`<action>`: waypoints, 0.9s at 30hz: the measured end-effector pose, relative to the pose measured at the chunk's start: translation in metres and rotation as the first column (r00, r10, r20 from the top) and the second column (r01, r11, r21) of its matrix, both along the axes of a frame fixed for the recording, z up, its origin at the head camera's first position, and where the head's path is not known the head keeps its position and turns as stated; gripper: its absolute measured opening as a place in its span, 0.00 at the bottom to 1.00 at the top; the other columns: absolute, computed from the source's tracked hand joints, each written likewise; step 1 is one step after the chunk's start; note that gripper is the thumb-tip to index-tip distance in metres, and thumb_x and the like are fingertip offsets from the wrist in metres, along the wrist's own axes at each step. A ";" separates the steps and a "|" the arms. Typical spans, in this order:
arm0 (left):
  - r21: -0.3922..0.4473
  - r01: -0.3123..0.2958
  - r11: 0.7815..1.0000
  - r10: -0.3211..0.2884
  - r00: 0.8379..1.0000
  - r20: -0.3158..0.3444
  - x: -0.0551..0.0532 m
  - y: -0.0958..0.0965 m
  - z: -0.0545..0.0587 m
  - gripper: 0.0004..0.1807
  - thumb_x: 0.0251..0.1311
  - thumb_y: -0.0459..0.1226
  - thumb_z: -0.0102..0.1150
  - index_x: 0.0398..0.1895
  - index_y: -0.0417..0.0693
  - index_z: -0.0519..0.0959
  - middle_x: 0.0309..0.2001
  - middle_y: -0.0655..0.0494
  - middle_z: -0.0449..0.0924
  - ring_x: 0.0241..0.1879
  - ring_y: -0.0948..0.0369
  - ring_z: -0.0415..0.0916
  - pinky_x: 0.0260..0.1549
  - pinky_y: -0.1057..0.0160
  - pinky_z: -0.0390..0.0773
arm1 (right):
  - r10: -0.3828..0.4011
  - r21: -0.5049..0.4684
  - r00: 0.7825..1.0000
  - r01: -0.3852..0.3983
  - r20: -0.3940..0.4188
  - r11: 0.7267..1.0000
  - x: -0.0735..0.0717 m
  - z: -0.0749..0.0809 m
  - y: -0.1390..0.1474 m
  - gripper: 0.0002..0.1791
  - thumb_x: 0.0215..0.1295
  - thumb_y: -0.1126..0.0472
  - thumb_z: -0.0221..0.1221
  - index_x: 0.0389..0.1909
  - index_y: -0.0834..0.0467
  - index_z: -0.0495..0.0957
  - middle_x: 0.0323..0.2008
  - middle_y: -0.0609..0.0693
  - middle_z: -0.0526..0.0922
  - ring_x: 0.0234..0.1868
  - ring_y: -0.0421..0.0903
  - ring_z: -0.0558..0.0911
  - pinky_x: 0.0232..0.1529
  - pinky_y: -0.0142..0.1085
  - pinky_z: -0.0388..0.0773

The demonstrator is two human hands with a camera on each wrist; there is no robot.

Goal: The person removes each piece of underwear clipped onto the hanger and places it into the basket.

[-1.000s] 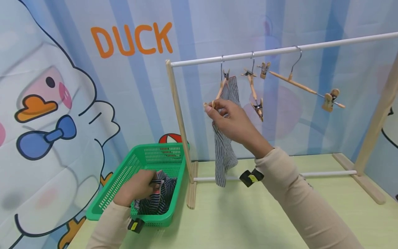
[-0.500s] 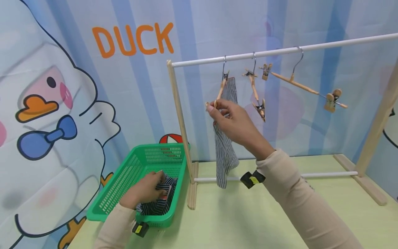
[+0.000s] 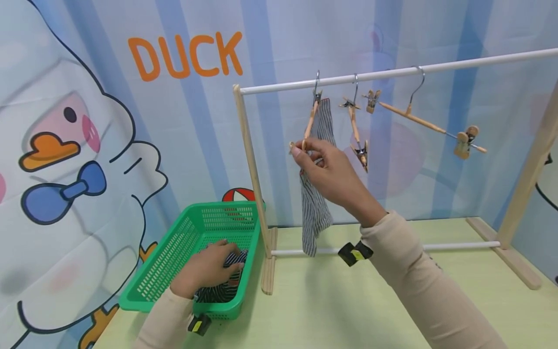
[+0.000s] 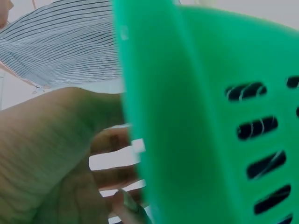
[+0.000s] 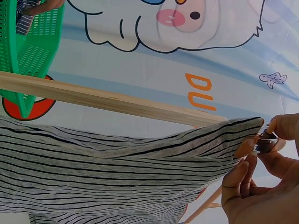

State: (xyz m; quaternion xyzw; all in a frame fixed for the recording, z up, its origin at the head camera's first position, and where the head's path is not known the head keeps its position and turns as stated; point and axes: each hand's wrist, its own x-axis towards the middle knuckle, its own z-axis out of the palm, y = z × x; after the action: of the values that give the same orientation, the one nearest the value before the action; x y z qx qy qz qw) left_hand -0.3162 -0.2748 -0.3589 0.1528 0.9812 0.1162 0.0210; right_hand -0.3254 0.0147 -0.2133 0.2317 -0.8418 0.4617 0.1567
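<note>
My right hand pinches the near clip of a wooden clip hanger that hangs on the rail. A grey-and-black striped garment hangs from this hanger, its upper corner at the clip in the right wrist view. At lower left, my left hand is inside the green basket, over a dark striped garment with part of it showing beside the fingers. Its fingers look loosely spread on the cloth. In the left wrist view the basket wall hides most of that garment.
The wooden rack with its white rail stands on a pale green table. Two more clip hangers hang to the right. The rack's left post rises beside the basket. A printed duck curtain is behind.
My left hand lifted a fold of the dark garment half a second ago; now the cloth lies lower and the fingers have loosened. The held hanger has shifted slightly; the right hand keeps its pinch.
</note>
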 end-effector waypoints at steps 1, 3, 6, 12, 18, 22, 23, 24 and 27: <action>0.001 -0.009 1.000 0.009 1.000 -0.008 0.000 0.001 0.000 0.19 0.67 0.48 0.60 0.58 0.52 0.78 0.64 0.43 0.73 0.57 0.43 0.77 0.46 0.40 0.79 | 0.003 0.000 1.000 -0.003 -0.004 1.000 0.000 0.000 0.000 0.23 0.77 0.43 0.47 0.62 0.51 0.75 0.56 0.51 0.76 0.50 0.49 0.78 0.44 0.44 0.77; 0.014 -0.018 1.000 0.019 0.999 -0.035 0.001 0.004 0.001 0.22 0.68 0.49 0.59 0.61 0.52 0.76 0.63 0.44 0.74 0.51 0.48 0.80 0.40 0.45 0.81 | 0.006 0.000 1.000 -0.006 -0.014 1.000 0.001 0.000 0.000 0.23 0.77 0.43 0.47 0.62 0.51 0.75 0.55 0.51 0.76 0.49 0.49 0.78 0.44 0.44 0.77; 0.052 -0.004 0.999 0.009 0.994 -0.113 0.001 0.010 0.002 0.25 0.69 0.48 0.58 0.65 0.48 0.72 0.63 0.41 0.72 0.49 0.50 0.80 0.39 0.49 0.82 | 0.008 -0.006 1.000 -0.008 -0.020 1.000 0.004 -0.001 0.001 0.22 0.77 0.44 0.47 0.62 0.51 0.75 0.53 0.51 0.76 0.47 0.49 0.78 0.44 0.43 0.77; 0.097 0.082 0.992 -0.044 0.939 -0.341 0.004 0.021 0.006 0.28 0.67 0.44 0.61 0.67 0.43 0.70 0.62 0.39 0.72 0.54 0.47 0.79 0.44 0.49 0.82 | 0.023 -0.015 0.999 -0.023 -0.031 1.000 0.007 -0.002 0.000 0.21 0.77 0.46 0.48 0.60 0.52 0.75 0.50 0.51 0.75 0.41 0.50 0.76 0.42 0.43 0.76; 0.145 0.173 0.974 -0.082 0.869 -0.488 0.010 0.035 0.012 0.27 0.66 0.42 0.62 0.65 0.41 0.72 0.59 0.41 0.74 0.48 0.50 0.81 0.35 0.55 0.82 | 0.026 -0.032 0.998 -0.028 -0.051 0.999 0.012 -0.005 0.000 0.20 0.77 0.47 0.49 0.61 0.51 0.75 0.50 0.51 0.76 0.41 0.50 0.76 0.43 0.42 0.75; 0.187 0.205 0.961 -0.075 0.840 -0.538 0.011 0.043 0.015 0.26 0.67 0.42 0.61 0.65 0.42 0.71 0.57 0.45 0.75 0.48 0.54 0.81 0.35 0.58 0.83 | 0.030 -0.038 0.998 -0.032 -0.055 0.999 0.015 -0.007 0.000 0.19 0.77 0.47 0.50 0.60 0.50 0.76 0.49 0.50 0.76 0.39 0.49 0.76 0.41 0.42 0.76; 0.195 0.214 0.957 -0.076 0.835 -0.546 0.012 0.045 0.016 0.26 0.67 0.42 0.61 0.65 0.42 0.71 0.57 0.46 0.75 0.48 0.55 0.81 0.35 0.58 0.83 | 0.030 -0.037 0.998 -0.032 -0.053 0.999 0.016 -0.007 0.000 0.19 0.77 0.47 0.50 0.60 0.50 0.76 0.49 0.50 0.77 0.39 0.49 0.76 0.40 0.42 0.76; 0.202 0.224 0.953 -0.079 0.831 -0.551 0.012 0.047 0.016 0.27 0.67 0.42 0.61 0.66 0.42 0.71 0.57 0.46 0.75 0.48 0.55 0.81 0.35 0.59 0.82 | 0.031 -0.036 0.998 -0.033 -0.052 0.999 0.017 -0.008 0.000 0.19 0.76 0.47 0.50 0.60 0.50 0.76 0.48 0.50 0.77 0.38 0.49 0.76 0.39 0.42 0.76; 0.215 0.249 0.944 -0.090 0.823 -0.561 0.015 0.053 0.016 0.28 0.68 0.43 0.60 0.68 0.44 0.69 0.59 0.46 0.74 0.49 0.56 0.81 0.33 0.61 0.82 | 0.031 -0.038 0.998 -0.033 -0.048 0.999 0.018 -0.010 0.000 0.19 0.76 0.47 0.50 0.60 0.50 0.76 0.47 0.50 0.77 0.37 0.49 0.77 0.38 0.42 0.77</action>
State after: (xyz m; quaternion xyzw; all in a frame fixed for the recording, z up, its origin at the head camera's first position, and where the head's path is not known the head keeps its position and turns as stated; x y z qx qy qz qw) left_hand -0.3016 -0.2223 -0.3430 0.2684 0.9024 0.2024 -0.2697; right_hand -0.3077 0.0148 -0.2234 0.2531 -0.8247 0.4749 0.1739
